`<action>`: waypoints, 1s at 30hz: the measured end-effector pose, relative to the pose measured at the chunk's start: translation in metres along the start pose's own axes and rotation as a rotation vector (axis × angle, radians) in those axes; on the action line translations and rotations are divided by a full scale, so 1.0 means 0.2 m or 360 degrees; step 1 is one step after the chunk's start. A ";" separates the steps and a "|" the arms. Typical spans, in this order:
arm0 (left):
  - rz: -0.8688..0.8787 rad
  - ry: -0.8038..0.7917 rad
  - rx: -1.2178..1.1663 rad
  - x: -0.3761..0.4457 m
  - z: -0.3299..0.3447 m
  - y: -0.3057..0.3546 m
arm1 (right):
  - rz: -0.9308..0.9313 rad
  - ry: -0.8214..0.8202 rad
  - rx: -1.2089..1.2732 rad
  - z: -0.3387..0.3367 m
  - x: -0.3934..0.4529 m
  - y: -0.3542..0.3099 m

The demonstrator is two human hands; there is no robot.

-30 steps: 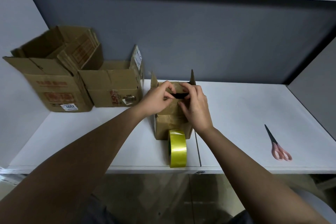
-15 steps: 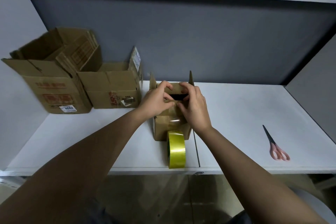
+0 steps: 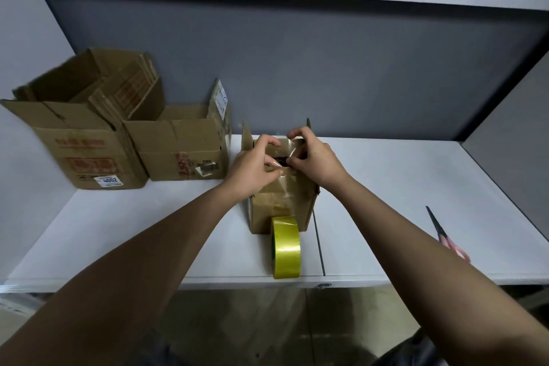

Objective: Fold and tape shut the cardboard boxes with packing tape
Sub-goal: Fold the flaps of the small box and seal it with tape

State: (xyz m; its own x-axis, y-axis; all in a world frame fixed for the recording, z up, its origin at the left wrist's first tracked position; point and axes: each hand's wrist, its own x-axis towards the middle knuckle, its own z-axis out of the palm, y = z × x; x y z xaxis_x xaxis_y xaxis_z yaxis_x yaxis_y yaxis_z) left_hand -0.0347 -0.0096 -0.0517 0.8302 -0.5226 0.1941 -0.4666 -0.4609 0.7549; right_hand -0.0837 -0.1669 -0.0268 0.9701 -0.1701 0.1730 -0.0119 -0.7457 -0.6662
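Grip: small box [image 3: 282, 202] flaps were pinched together by left hand [image 3: 252, 169] and right hand [image 3: 316, 162], probably so tape could bridge the seam.
Tape roll [image 3: 286, 246]: parked just below the grip, touching the box front.
Scissors [image 3: 445, 235]: left well right.

"4002" on a white label [image 3: 107, 180] low on the large open box [image 3: 80, 140]'s front.

I see a small brown cardboard box [image 3: 282, 202] standing on the white table [image 3: 386, 187], side flaps upright, near and far flaps folded in with a dark gap between them. A strip of clear tape [image 3: 289, 148] lies across them. A yellow tape roll [image 3: 286, 246] stands on edge against the box's near side.
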 end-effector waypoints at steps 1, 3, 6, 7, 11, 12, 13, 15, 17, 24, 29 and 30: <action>-0.0003 -0.0008 -0.0002 0.00 0.00 0.00 | 0.0030 -0.0028 -0.0019 -0.01 0.01 -0.01; -0.0001 -0.0015 0.0001 0.01 0.00 0.00 | 0.0102 -0.0094 -0.0062 -0.01 0.03 -0.02; -0.0004 -0.0021 -0.0010 0.00 0.00 0.00 | 0.0210 -0.0182 -0.0151 -0.02 0.06 -0.04; -0.0006 -0.0022 -0.0017 0.00 0.00 0.01 | 0.0240 -0.0207 -0.0172 -0.03 0.07 -0.05; 0.0057 -0.0024 0.0125 -0.02 -0.02 0.02 | 0.0306 -0.0283 -0.0239 -0.03 0.09 -0.07; 0.0096 -0.0015 0.0212 -0.03 -0.03 0.02 | 0.0306 -0.0283 -0.0251 -0.03 0.09 -0.08; 0.0146 0.0008 0.0295 -0.03 -0.03 0.02 | 0.0303 -0.0279 -0.0263 -0.03 0.09 -0.08; 0.0256 0.0084 0.0432 -0.04 -0.03 0.01 | 0.0296 -0.0275 -0.0279 -0.03 0.08 -0.09; 0.0397 0.0154 0.0576 -0.04 -0.01 0.00 | 0.0299 -0.0273 -0.0290 -0.03 0.08 -0.09; 0.0413 0.0191 0.0640 -0.05 0.00 -0.02 | 0.0337 -0.0315 -0.0355 -0.04 0.09 -0.09; 0.0375 0.0159 0.0608 -0.05 0.00 0.00 | 0.0360 -0.0337 -0.0425 -0.03 0.10 -0.11; 0.0367 0.0157 0.0608 -0.05 0.00 0.00 | 0.0362 -0.0344 -0.0445 -0.03 0.10 -0.11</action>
State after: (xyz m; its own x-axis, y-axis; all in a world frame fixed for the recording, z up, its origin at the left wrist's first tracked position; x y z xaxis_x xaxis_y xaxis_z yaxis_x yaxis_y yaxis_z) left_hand -0.0430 -0.0046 -0.0528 0.7078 -0.5804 0.4028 -0.7064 -0.5815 0.4034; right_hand -0.0658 -0.1575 -0.0040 0.9633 -0.2338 -0.1319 -0.2683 -0.8559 -0.4420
